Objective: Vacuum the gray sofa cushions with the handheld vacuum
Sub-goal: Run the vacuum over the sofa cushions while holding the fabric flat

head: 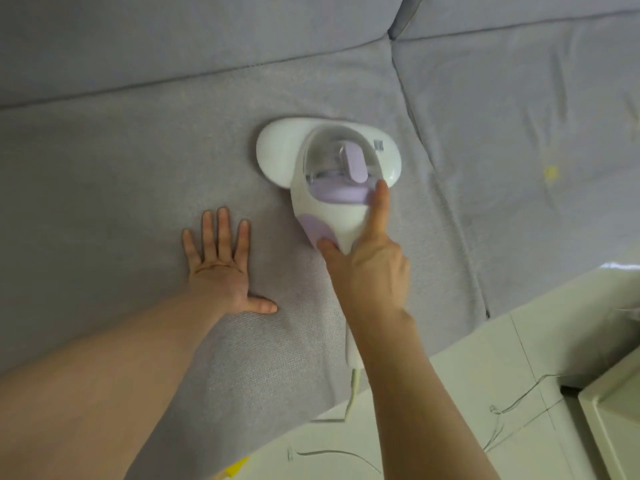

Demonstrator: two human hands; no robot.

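A white-and-lilac handheld vacuum with a clear domed dust cup (329, 168) is seen resting flat on a gray woven-fabric sofa seat cushion (104, 202), its broad oval white head set toward the back of the seat, near the seam shared with the neighbouring gray seat cushion (519, 150) to the right. The vacuum's tapered handle is gripped by the right hand (367, 268): the index finger is laid straight along the handle's right side up to the lilac collar, and the thumb is pressed against the lilac patch on the left side. The remaining fingers are hidden beneath the handle.

The left hand (221, 258) is laid flat on the same cushion, just to the left of the vacuum and apart from it, with its fingers straight and slightly spread and the thumb stretched out to the right; nothing is held in it.

Gray back cushions (173, 39) are seen along the top of the view. A white power cord (353, 386) is trailed from the rear of the handle, under the right forearm, over the cushion's front edge and onto a pale tiled floor (467, 393). A small yellow speck (550, 173) is visible on the right-hand cushion, and the corner of a white piece of furniture (616, 410) is caught at the lower right.
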